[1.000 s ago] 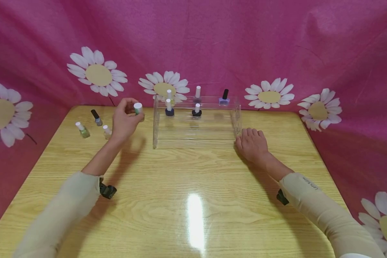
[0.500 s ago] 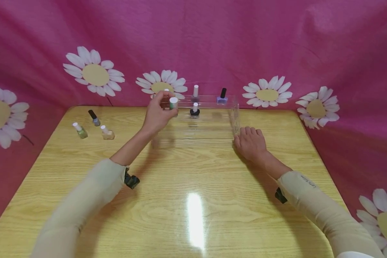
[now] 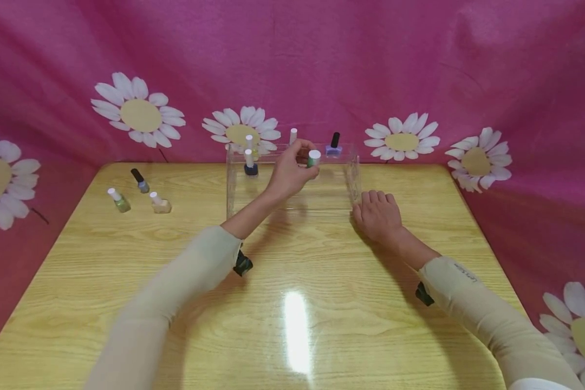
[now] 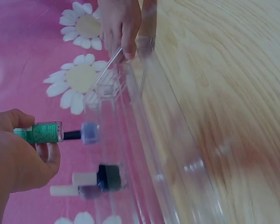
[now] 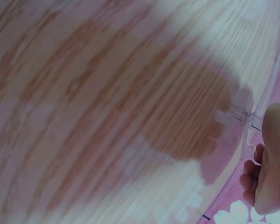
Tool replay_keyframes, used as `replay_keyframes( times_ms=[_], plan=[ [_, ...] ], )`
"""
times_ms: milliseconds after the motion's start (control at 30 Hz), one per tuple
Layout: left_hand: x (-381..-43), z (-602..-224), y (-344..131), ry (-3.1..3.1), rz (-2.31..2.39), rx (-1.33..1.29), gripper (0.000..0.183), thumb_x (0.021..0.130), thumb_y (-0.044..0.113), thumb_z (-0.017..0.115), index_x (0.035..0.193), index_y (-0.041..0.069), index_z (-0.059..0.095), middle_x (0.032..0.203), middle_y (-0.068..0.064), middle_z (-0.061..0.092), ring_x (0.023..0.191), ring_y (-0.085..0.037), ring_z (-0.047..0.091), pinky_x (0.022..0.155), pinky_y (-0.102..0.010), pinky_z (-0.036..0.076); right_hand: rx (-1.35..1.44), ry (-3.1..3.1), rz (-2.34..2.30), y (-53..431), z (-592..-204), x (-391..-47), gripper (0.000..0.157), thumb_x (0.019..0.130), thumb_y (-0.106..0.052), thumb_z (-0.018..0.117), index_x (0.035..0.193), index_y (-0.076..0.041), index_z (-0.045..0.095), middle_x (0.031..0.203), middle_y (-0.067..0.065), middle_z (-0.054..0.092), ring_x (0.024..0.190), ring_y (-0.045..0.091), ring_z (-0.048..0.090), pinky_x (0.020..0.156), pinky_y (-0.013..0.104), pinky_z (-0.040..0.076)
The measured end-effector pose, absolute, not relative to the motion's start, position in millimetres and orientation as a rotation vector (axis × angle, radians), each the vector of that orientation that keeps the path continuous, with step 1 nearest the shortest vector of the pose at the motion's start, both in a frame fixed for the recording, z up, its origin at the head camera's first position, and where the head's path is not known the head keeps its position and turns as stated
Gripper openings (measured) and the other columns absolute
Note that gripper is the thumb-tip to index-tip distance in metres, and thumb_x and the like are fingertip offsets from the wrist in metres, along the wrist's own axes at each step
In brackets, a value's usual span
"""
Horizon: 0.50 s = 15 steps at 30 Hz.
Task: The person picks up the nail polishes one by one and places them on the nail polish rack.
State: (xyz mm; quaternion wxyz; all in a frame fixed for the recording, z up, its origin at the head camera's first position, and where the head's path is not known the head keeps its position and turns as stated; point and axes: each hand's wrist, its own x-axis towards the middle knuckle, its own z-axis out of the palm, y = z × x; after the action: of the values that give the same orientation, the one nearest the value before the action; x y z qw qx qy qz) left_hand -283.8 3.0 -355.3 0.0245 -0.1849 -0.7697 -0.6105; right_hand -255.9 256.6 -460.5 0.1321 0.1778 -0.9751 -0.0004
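My left hand [image 3: 290, 172] pinches a green nail polish bottle [image 4: 45, 132] with a white cap [image 3: 314, 155], held above the clear acrylic rack [image 3: 333, 190]. On the rack's tiers stand a dark blue polish [image 3: 251, 169], a yellowish one with a white cap [image 3: 249, 141] and a lilac one [image 3: 333, 150] with a black cap. A black polish [image 4: 110, 177] shows in the left wrist view, but my left hand hides it in the head view. At the rack's right end, my right hand [image 3: 380, 215] holds the side panel's front edge between thumb and fingers.
On the table's left lie a light green polish [image 3: 121, 204], a grey-blue polish [image 3: 143, 186] with a black cap and a beige polish [image 3: 162, 206]. A pink daisy-print cloth [image 3: 322, 70] hangs behind and beside the wooden table [image 3: 370, 314].
My left hand has carried the green nail polish bottle rightward, from left of the rack to above its middle right. The right hand stays at the rack's end.
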Motion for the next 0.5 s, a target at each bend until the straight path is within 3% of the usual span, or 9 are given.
replay_keyframes(
  times_ms=[500],
  plan=[
    [-317.9,-378.5,48.8,-2.42,-1.803,-0.583,0.036,0.087,-0.008,0.065,0.122,-0.002,0.057,0.116,-0.018,0.064,0.108,-0.027,0.062,0.089,-0.022,0.048,0.505,-2.867,-0.046,257.3,-462.1,-257.4,0.035,0.105,-0.028,0.037,0.086,0.002,0.042,0.084,0.017,0.044,0.082,0.037,0.047,0.075,0.049,0.039]
  ],
)
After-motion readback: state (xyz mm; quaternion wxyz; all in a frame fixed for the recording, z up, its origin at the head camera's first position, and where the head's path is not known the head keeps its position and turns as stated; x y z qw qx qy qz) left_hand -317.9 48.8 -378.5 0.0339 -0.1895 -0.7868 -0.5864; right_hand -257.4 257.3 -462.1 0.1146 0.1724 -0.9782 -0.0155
